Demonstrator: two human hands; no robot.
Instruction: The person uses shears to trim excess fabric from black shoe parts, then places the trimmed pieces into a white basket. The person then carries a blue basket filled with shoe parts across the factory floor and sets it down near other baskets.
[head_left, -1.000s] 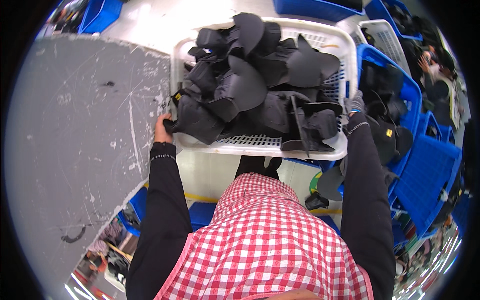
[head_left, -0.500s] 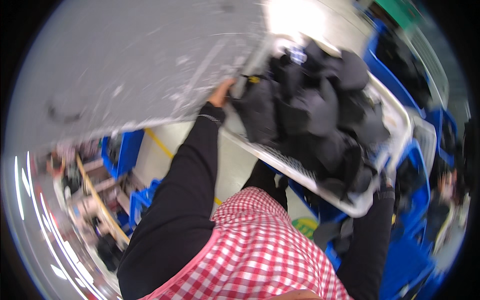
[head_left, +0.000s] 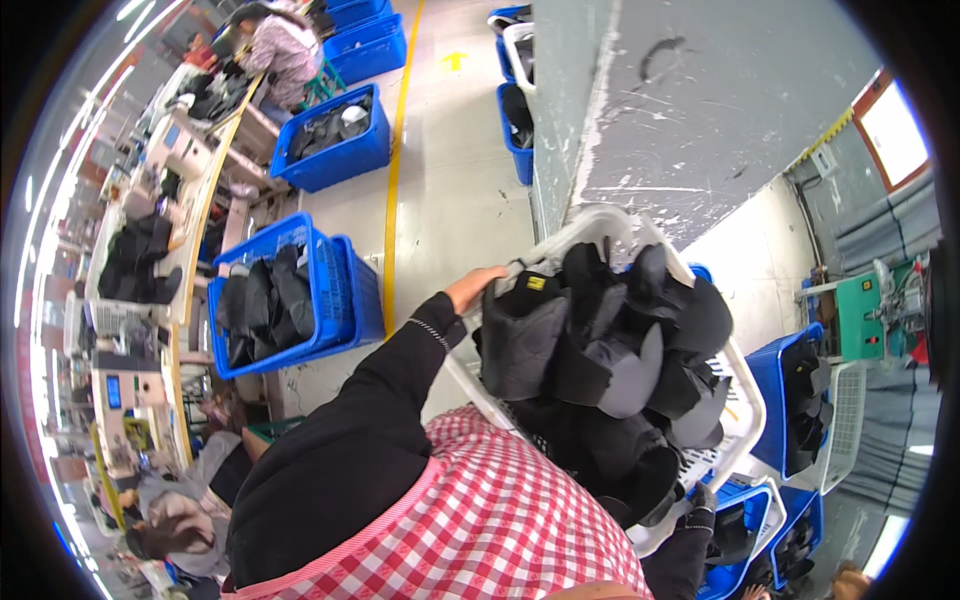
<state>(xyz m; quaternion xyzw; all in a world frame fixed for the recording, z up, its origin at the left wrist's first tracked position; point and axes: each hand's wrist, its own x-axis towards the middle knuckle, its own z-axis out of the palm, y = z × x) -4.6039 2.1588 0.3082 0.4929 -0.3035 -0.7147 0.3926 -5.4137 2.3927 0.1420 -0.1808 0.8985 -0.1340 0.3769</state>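
Observation:
A white plastic basket (head_left: 752,392) is held in front of my body, tilted in the view. It is heaped with soft black and dark grey padded pieces (head_left: 610,375) that look like boot liners or uppers; one carries a small yellow tag. My left hand (head_left: 474,290) grips the rim at the far left corner, fingers partly hidden behind it. On the near right side my right hand (head_left: 704,497) is closed on the rim, mostly hidden by the basket and its load.
A scuffed grey pillar (head_left: 680,110) rises just beyond the basket. Blue crates (head_left: 330,345) of black pieces line the aisle's left, beside a long workbench (head_left: 190,290) and a seated person (head_left: 285,55). More blue crates (head_left: 770,400) and a green machine (head_left: 860,315) stand right.
My view has turned left, and the grey pillar has shifted from the left to the right side. The aisle and workbench have come into view. Both hands keep hold of the basket.

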